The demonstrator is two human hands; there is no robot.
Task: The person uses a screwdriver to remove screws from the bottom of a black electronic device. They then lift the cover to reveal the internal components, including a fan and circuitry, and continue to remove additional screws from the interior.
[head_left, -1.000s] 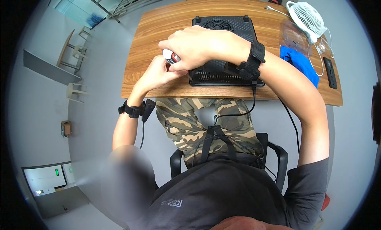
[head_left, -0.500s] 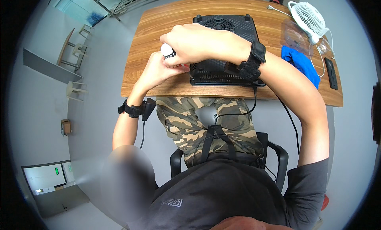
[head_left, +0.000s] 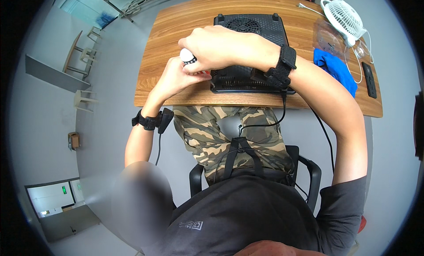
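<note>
A flat black appliance (head_left: pixel 276 33) lies on the wooden table with its vented underside up, showing a round fan grille and small feet. At its left edge my right hand (head_left: pixel 216 46) is closed round a tool-like thing with a white domed end (head_left: pixel 187 55) and a black band dotted white; its exact kind I cannot make out. Just below, my left hand (head_left: pixel 174 79) is closed too, its fingers at a small red part (head_left: pixel 206 72) by the appliance's edge. Most of what sits between the hands is hidden by my fingers.
On the table's right side stand a white fan (head_left: pixel 344 19), a clear plastic tray (head_left: pixel 327 39), a crumpled blue cloth (head_left: pixel 335 70) and a long black strip-shaped object (head_left: pixel 369 79). Black cables (head_left: pixel 282 110) hang over the front edge beside my legs.
Both hands stay almost where they were, still closed at the appliance's left edge. The view has shifted very slightly, and the white domed end sits a touch differently.
</note>
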